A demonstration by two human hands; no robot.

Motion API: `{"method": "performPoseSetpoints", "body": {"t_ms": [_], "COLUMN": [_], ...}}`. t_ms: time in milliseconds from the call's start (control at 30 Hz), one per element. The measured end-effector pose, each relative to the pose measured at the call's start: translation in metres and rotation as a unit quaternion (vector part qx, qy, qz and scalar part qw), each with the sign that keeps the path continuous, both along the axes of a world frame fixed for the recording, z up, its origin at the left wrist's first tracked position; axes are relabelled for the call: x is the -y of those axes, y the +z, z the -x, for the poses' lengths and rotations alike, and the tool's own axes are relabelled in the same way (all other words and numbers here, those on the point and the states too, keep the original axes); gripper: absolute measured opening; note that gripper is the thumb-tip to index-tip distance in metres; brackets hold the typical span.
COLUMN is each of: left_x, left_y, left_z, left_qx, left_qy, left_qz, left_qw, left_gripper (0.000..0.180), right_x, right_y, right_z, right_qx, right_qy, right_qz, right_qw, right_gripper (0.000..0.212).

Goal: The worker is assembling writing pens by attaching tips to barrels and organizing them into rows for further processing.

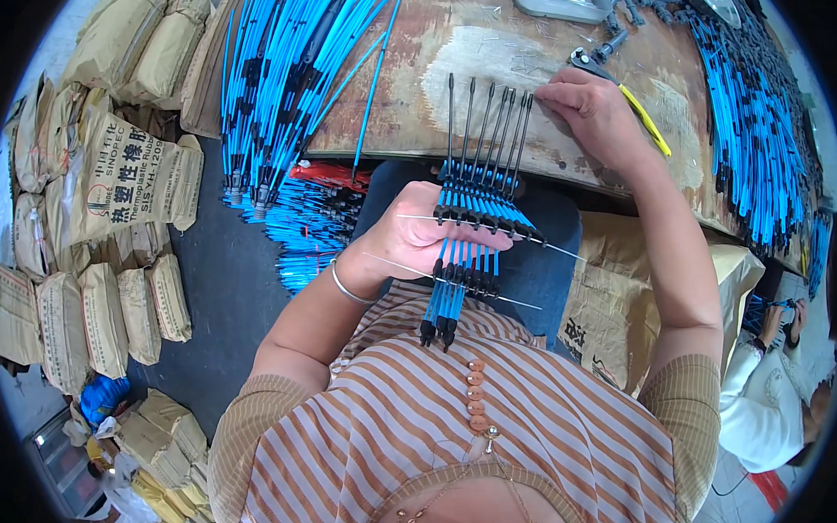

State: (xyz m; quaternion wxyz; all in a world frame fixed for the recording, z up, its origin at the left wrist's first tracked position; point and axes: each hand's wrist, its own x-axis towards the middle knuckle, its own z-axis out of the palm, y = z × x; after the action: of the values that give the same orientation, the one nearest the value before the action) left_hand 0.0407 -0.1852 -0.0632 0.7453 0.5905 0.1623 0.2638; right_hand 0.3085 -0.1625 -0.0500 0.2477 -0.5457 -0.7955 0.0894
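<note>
My left hand [409,226] is closed around a fan of thin blue rods [450,299] with black joints and dark upper ends, held upright over my lap. Two thin metal wires [563,252] cross the row, one near the upper joints and one lower down, their ends sticking out at both sides. My right hand [591,113] rests by the table's near part, fingertips pressed together beside the rightmost rod tip. Whatever those fingers hold, if anything, is too small to make out. Pliers with yellow handles [646,122] lie just beyond the right hand.
Blue rod bundles lie on the worn wooden table [397,95] at left [292,63] and right [755,135]. Small pins and a clear tray [564,3] are at the back. More rods [314,230] lie below the table edge. Paper sacks [117,177] stack up left; another person [764,403] sits right.
</note>
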Motion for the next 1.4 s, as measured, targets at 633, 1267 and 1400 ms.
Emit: {"method": "performPoseSetpoints", "body": {"t_ms": [633, 1267, 1400], "left_x": [-0.008, -0.010, -0.013], "left_y": [-0.003, -0.005, -0.005], "left_z": [-0.004, -0.007, -0.004], "left_qx": [0.046, 0.122, 0.097], "left_qy": [-0.020, 0.014, 0.008], "left_qz": [-0.026, -0.211, -0.224], "left_qw": [0.998, 0.970, 0.970], "left_gripper": [0.013, 0.013, 0.014], "right_x": [-0.025, -0.023, -0.019], "right_y": [0.010, 0.037, 0.031], "right_z": [0.021, 0.009, 0.002], "right_qx": [0.155, 0.177, 0.119], "right_qy": [0.011, 0.106, 0.121], "right_qz": [0.017, 0.163, 0.132], "right_qw": [0.988, 0.965, 0.977], "right_gripper": [0.023, 0.029, 0.024]}}
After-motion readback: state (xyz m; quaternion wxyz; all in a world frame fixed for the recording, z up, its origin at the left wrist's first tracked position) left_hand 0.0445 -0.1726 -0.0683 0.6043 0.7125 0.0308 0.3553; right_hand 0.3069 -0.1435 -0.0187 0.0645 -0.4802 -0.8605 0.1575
